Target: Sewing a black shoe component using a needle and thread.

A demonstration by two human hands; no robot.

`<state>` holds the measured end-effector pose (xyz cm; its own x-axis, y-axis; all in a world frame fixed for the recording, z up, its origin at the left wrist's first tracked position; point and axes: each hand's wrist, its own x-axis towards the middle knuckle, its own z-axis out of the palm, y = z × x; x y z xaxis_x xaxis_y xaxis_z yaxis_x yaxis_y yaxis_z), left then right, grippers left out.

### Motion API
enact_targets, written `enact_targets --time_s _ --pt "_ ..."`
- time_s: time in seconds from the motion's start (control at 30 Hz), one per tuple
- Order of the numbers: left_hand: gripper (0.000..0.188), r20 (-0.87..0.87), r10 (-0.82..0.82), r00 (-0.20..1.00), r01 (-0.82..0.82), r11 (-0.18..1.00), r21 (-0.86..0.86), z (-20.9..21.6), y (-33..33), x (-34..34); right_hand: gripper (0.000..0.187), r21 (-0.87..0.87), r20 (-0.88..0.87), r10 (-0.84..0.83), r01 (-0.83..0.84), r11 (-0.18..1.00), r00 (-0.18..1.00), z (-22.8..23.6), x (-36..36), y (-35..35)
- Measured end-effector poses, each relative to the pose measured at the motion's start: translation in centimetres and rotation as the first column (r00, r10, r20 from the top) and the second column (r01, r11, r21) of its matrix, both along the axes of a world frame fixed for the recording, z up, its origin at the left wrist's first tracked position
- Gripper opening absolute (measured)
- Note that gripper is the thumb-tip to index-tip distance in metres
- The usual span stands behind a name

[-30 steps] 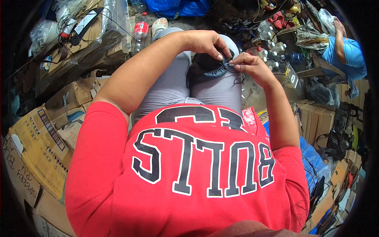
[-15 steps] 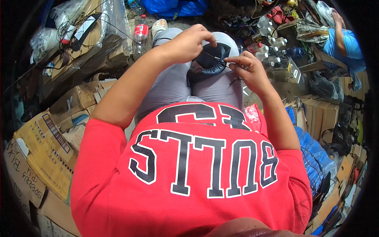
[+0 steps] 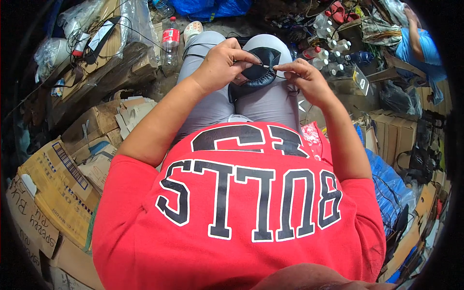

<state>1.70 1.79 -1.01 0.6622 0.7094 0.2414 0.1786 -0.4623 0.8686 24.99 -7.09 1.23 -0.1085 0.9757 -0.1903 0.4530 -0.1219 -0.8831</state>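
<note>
A black leather shoe upper (image 3: 258, 79) with a gathered, puckered rim rests on my thighs, its hollow side facing up. Over its far edge my left hand (image 3: 224, 65) is closed, thumb and forefinger pinched together. My right hand (image 3: 308, 82) is closed the same way at the upper's right edge. Between the two sets of fingertips runs a thin, pale needle (image 3: 268, 66), small and hard to make out. Dark thread (image 3: 282, 76) hangs by my right fingers. A black cord (image 3: 200, 45) crosses my left knee.
Cardboard boxes (image 3: 55, 186) are stacked at left, beside a wooden bench (image 3: 104, 72) with plastic and cord. A red-labelled bottle (image 3: 170, 42) stands beyond my left knee. Several bottles (image 3: 328, 58) stand at right. Another person's arm (image 3: 413, 38) shows far right; blue plastic (image 3: 389, 186) lies nearer.
My left hand has come down and nearer to me, its fingertips now closer to those of my right hand. The right hand has shifted slightly upward. The shoe upper stays on my lap.
</note>
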Motion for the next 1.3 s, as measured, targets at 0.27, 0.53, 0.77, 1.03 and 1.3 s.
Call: enact_targets --time_s 0.27,0.53,0.77,1.03,1.3 --pt "0.022 -0.079 -0.014 0.997 0.011 0.999 -0.031 -0.4 0.2 0.3 0.035 -0.009 0.109 0.095 -0.094 0.995 0.990 0.6 0.7 1.7" --pt "0.021 -0.010 -0.031 0.999 0.029 0.981 -0.191 -0.9 0.2 0.6 0.037 -0.062 0.179 0.137 -0.127 0.990 0.974 1.5 0.7 1.9" --pt "0.021 -0.095 -0.081 0.992 0.084 0.996 0.030 -0.8 0.8 1.1 0.043 -0.078 0.048 0.146 -0.142 0.987 0.988 0.8 1.3 2.0" --pt "0.021 -0.097 -0.156 0.983 0.173 0.964 0.204 1.0 0.5 1.2 0.030 -0.090 0.052 0.132 -0.127 0.988 0.990 1.3 1.0 1.6" --pt "0.019 -0.101 -0.031 0.994 0.011 0.980 -0.199 -0.5 -0.1 1.0 0.031 -0.198 -0.164 -0.008 -0.025 0.980 0.987 0.9 0.2 0.7"
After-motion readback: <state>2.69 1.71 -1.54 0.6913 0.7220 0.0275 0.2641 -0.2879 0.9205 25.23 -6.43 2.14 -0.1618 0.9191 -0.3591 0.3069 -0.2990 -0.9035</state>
